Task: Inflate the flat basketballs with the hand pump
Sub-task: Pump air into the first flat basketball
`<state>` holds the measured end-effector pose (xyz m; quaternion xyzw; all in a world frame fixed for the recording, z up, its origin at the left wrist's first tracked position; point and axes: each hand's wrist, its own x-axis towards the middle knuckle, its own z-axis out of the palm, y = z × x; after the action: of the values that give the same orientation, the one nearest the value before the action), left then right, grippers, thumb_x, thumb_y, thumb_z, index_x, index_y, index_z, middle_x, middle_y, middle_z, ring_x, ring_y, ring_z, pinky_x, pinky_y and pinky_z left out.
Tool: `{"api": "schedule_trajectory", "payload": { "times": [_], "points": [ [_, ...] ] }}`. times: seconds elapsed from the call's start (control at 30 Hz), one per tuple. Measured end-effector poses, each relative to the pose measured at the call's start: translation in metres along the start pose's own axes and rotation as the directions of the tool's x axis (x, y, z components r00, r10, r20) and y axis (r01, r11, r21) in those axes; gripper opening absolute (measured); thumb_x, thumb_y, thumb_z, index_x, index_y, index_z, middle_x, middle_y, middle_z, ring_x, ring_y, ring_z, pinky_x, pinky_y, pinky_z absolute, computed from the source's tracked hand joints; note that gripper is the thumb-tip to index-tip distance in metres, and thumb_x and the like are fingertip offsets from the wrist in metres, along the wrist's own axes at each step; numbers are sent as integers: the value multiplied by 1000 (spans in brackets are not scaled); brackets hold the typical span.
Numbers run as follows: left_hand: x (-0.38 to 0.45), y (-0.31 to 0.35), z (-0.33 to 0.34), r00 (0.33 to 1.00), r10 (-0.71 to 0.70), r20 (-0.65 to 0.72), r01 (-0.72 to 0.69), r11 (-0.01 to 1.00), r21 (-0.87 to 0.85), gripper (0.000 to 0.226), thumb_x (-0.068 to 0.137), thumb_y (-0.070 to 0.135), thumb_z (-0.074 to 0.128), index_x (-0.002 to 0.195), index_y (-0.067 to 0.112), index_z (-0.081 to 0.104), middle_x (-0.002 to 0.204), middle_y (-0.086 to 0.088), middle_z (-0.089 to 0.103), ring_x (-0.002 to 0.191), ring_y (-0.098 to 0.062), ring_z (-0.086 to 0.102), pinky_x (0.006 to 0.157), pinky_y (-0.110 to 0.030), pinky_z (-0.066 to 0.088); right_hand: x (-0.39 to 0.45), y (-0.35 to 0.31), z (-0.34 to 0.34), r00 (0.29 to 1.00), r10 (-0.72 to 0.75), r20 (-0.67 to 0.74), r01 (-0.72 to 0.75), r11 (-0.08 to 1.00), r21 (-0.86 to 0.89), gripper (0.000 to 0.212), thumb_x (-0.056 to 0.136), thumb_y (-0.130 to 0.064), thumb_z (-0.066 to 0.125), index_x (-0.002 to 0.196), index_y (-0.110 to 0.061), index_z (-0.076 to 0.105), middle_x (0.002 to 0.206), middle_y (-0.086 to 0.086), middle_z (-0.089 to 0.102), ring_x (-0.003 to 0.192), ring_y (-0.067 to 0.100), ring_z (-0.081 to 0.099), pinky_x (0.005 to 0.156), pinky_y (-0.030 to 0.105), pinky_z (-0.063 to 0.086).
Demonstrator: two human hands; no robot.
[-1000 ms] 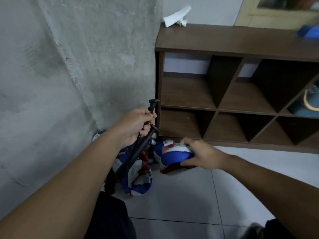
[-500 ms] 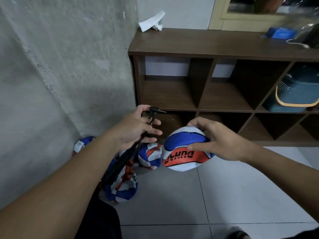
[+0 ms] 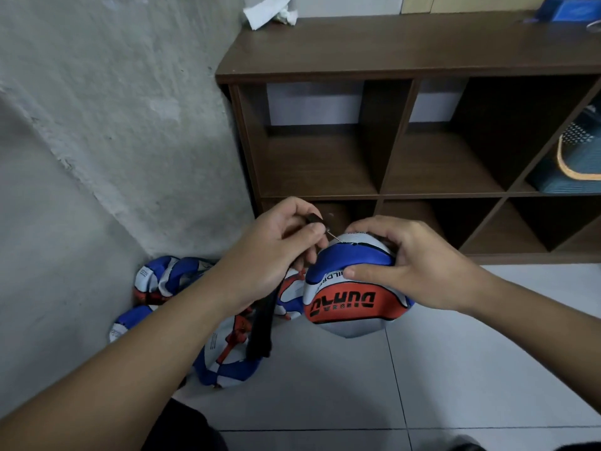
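My right hand [image 3: 411, 265] grips a flat blue, white and orange basketball [image 3: 344, 304] held up off the floor, thumb across its front. My left hand [image 3: 276, 252] pinches the needle end of a black hand pump [image 3: 261, 323], whose body hangs down below my wrist. The thin metal needle [image 3: 333, 235] points at the top of the ball, its tip touching or just at the surface. Several more flat balls [image 3: 169, 281] lie on the floor by the wall, partly hidden by my left arm.
A brown wooden cubby shelf [image 3: 390, 60] stands straight ahead, with a blue basket [image 3: 579, 157] in a right compartment. Crumpled white paper [image 3: 270, 9] lies on its top. A rough grey wall [image 3: 113, 125] closes the left side. The floor is pale tile [image 3: 455, 369].
The ball was lifted from the floor and brought toward me. My left hand moved the pump's needle right, up to the top of the ball.
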<state>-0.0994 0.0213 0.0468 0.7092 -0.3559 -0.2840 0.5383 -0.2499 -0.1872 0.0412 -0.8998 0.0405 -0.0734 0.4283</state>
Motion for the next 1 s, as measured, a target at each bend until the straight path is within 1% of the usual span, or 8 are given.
{"api": "schedule_trajectory", "payload": {
  "times": [0.17, 0.27, 0.43, 0.6, 0.7, 0.8, 0.87, 1.0],
  "points": [
    [0, 0, 1, 997, 66, -29, -62, 991, 115, 12, 107, 20, 65, 119, 22, 69, 99, 6, 80, 80, -1, 70, 67, -13, 53, 2, -1, 8, 997, 22, -72, -27, 998, -59, 49, 78, -43, 94, 121, -33, 74, 107, -18, 76, 97, 1, 75, 78, 23, 63],
    [-1, -2, 0, 995, 92, -51, -85, 989, 117, 12, 105, 20, 69, 115, 24, 72, 101, 8, 79, 86, -2, 74, 65, -14, 54, 4, -5, 10, 994, 26, -108, -34, 997, -73, 46, 77, -44, 95, 116, -33, 74, 100, -20, 77, 92, 0, 75, 73, 20, 62],
    [2, -4, -1, 985, 161, -62, -153, 981, 120, 10, 103, 17, 71, 112, 21, 75, 100, 6, 77, 95, -10, 75, 71, -19, 58, 4, -14, 12, 995, 6, -103, -12, 998, -63, 40, 79, -41, 94, 114, -34, 77, 99, -20, 78, 91, 0, 76, 73, 21, 63],
    [-1, -2, 0, 984, 171, -55, -162, 978, 130, 9, 103, 17, 73, 110, 22, 76, 96, 9, 76, 87, -5, 73, 65, -17, 55, 2, -18, 13, 997, 6, -70, -9, 999, -44, 37, 81, -37, 93, 114, -34, 78, 101, -18, 79, 92, 1, 76, 75, 22, 63],
    [-3, -1, -1, 982, 182, -48, -174, 975, 139, 10, 102, 17, 73, 109, 24, 77, 96, 9, 77, 86, -4, 73, 66, -16, 55, 0, -20, 14, 997, -2, -81, -2, 999, -53, 36, 81, -39, 92, 114, -34, 78, 100, -20, 78, 92, 1, 76, 75, 20, 63],
    [-6, 2, -1, 982, 182, -42, -172, 970, 174, 12, 102, 16, 72, 109, 25, 77, 93, 13, 76, 78, 3, 70, 61, -12, 52, 0, -21, 14, 996, 11, -83, -16, 998, -57, 38, 81, -43, 91, 115, -35, 77, 100, -21, 78, 91, -1, 76, 74, 20, 63],
    [-7, 2, -1, 982, 183, -45, -171, 964, 202, 12, 102, 18, 73, 109, 26, 78, 94, 15, 75, 81, 2, 71, 60, -12, 52, -1, -22, 15, 996, 13, -84, -18, 997, -69, 40, 80, -45, 90, 116, -35, 77, 100, -20, 78, 91, -2, 75, 74, 20, 63],
    [-6, -1, -4, 969, 242, -53, -215, 929, 301, 14, 101, 23, 74, 110, 33, 79, 102, 16, 72, 97, -9, 72, 74, -25, 60, -1, -25, 14, 996, 10, -93, -17, 997, -79, 38, 79, -44, 91, 114, -35, 77, 97, -20, 78, 90, -3, 75, 73, 18, 62]
  ]
}}
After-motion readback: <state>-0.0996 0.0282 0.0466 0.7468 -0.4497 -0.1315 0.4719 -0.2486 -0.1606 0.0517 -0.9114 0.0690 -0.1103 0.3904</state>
